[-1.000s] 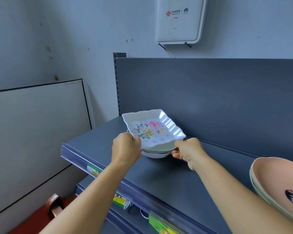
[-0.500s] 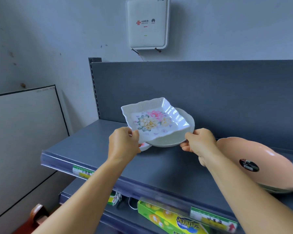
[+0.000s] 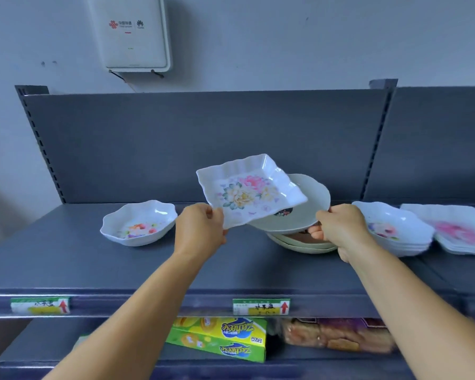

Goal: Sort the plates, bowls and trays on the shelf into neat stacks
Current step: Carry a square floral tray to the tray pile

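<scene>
Three neat stacks already sit on the shelf (image 3: pixel 66 264), but the left hand (image 3: pixel 200 231) holds a square flower tray (image 3: pixel 250 193), the right hand (image 3: pixel 340 229) a round plate (image 3: pixel 307 212), and one flower bowl (image 3: pixel 139 222) sits alone.

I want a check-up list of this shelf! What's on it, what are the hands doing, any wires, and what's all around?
Surface: grey shelf, top tier, price tags on its front edge.
Job's things: square flowered tray and round pale plate held up in the air; pale plate stack beneath; lone flowered bowl at left; flowered bowl stack and flowered tray stack at right.
Clutter: nothing seen.
Grips: left hand pinches the tray; right hand holds the plate's rim.
Cables: thin wires under the wall box.
Surroundings: green boxes and packaged goods on the lower shelf.
</scene>
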The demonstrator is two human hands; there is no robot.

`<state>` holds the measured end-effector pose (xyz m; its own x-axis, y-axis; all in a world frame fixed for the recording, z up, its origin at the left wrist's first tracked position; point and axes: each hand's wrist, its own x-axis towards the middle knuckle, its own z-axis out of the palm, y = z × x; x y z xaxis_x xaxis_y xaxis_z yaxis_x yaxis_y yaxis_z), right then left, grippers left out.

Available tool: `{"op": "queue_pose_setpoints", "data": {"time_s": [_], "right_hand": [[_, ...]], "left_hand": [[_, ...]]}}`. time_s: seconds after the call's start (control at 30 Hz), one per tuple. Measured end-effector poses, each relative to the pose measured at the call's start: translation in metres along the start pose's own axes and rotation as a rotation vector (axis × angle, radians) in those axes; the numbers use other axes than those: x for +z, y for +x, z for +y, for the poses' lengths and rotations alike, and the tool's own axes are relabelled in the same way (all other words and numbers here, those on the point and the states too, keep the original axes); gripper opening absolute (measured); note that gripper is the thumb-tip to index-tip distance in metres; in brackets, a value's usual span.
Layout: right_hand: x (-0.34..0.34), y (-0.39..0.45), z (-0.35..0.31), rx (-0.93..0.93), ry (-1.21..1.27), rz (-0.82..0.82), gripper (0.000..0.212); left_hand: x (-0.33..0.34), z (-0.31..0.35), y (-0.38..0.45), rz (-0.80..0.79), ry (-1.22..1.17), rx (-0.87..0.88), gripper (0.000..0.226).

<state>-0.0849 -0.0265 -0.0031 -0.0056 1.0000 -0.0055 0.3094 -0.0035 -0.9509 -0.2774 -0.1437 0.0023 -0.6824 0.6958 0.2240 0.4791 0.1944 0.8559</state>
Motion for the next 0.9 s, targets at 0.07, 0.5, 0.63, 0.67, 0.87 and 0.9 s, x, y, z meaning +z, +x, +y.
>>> {"op": "queue_pose_setpoints", "data": {"time_s": [0.07,0.5,0.63,0.67,0.87,0.9], "right_hand": [[-0.012,0.005,0.004,0.028,-0.006,0.032,0.021],[-0.041,0.032,0.034,0.013,-0.414,-0.105,0.032],[-0.059,0.039,0.033,-0.052,-0.367,-0.098,0.034],[-0.065,0.040,0.032,-0.071,-0.245,-0.069,0.032],[-0.114,0.038,0.030,-0.143,0.060,0.042,0.031],[-0.123,0.040,0.032,-0.157,0.050,0.058,0.030]], "left_hand": [[0.010,0.006,-0.001,-0.022,0.005,0.011,0.030],[0.062,0.035,-0.004,-0.085,0.047,0.015,0.030],[0.079,0.047,-0.009,-0.105,0.083,0.028,0.026],[0.084,0.051,-0.010,-0.105,0.082,0.028,0.027],[0.120,0.082,-0.022,-0.137,0.112,0.100,0.035],[0.128,0.087,-0.025,-0.147,0.121,0.123,0.034]]}}
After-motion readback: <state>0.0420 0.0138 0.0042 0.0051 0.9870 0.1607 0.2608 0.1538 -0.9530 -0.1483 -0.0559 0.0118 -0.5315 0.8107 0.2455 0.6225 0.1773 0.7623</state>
